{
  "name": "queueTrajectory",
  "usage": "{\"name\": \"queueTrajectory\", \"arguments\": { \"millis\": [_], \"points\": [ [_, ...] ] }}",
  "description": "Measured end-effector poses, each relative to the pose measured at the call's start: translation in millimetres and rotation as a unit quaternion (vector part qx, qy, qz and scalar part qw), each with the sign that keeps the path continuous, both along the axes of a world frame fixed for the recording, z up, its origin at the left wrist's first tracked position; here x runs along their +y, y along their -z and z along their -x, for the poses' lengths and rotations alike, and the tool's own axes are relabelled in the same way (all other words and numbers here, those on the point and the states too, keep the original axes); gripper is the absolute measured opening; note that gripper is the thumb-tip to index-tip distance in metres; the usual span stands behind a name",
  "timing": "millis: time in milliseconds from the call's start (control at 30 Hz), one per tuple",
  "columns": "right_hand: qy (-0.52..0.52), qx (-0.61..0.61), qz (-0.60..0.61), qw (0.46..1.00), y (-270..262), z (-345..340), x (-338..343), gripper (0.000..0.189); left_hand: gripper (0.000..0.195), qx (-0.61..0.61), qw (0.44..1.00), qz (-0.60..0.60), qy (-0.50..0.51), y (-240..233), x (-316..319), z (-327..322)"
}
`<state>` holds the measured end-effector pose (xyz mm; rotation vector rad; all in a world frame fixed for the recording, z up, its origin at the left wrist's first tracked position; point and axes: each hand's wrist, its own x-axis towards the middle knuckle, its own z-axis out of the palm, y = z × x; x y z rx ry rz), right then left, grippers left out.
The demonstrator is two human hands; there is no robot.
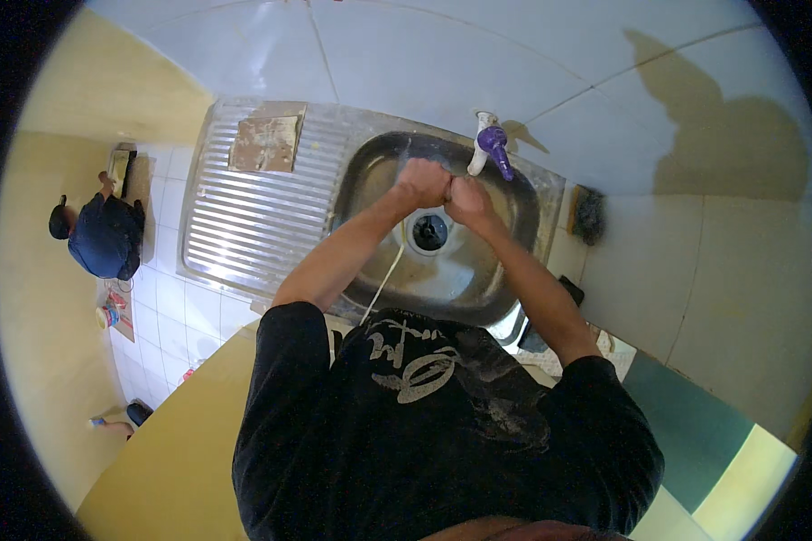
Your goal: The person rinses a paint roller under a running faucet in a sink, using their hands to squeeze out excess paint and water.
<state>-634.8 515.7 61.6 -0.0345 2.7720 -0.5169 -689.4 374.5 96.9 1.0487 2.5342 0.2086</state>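
My left hand (425, 182) and my right hand (469, 201) meet over a stainless-steel sink basin (440, 284), both with curled fingers. They touch or nearly touch at the knuckles, and whatever might lie between them is hidden. Just below them in the picture is the round drain (430, 232). A white tap (479, 159) with a purple handle (493, 143) juts from the wall close to my right hand. From near the drain a thin pale cord (384, 283) runs over the basin towards my black T-shirt (406, 433).
Left of the basin is a ribbed drainboard (250, 223) with cardboard pieces (264, 144) on it. A dark scouring pad (589, 216) sits right of the sink. Further left, another person (105, 237) works near the tiled floor (169, 304), beside a small tub (108, 316). Tiled wall (433, 61) stands behind.
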Motion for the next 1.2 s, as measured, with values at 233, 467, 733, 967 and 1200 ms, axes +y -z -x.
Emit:
{"name": "queueTrajectory", "arguments": {
  "millis": [233, 467, 733, 967, 1200],
  "points": [
    [-0.047, -0.086, 0.042, 0.994, 9, 8, 10, 0.029, 0.023, 0.026, 1.000, -0.013, -0.007, 17, 4, 3],
    [-0.006, 0.274, -0.062, 0.960, -6, -25, -16, 0.030, 0.035, -0.164, 0.982, 0.071, 0.062, 9, 14, 31],
    [0.005, 0.133, -0.020, 0.991, -5, -13, -6, 0.020, 0.029, -0.099, 0.994, 0.032, 0.018, 8, 11, 15],
    [0.005, 0.021, 0.018, 1.000, -11, 0, -3, 0.023, 0.021, -0.039, 0.999, 0.011, -0.023, 2, 4, 5],
    [-0.016, -0.026, -0.056, 0.998, -30, -10, -15, 0.030, 0.019, 0.149, 0.985, -0.082, 0.037, 33, 0, -8]
  ]
}}
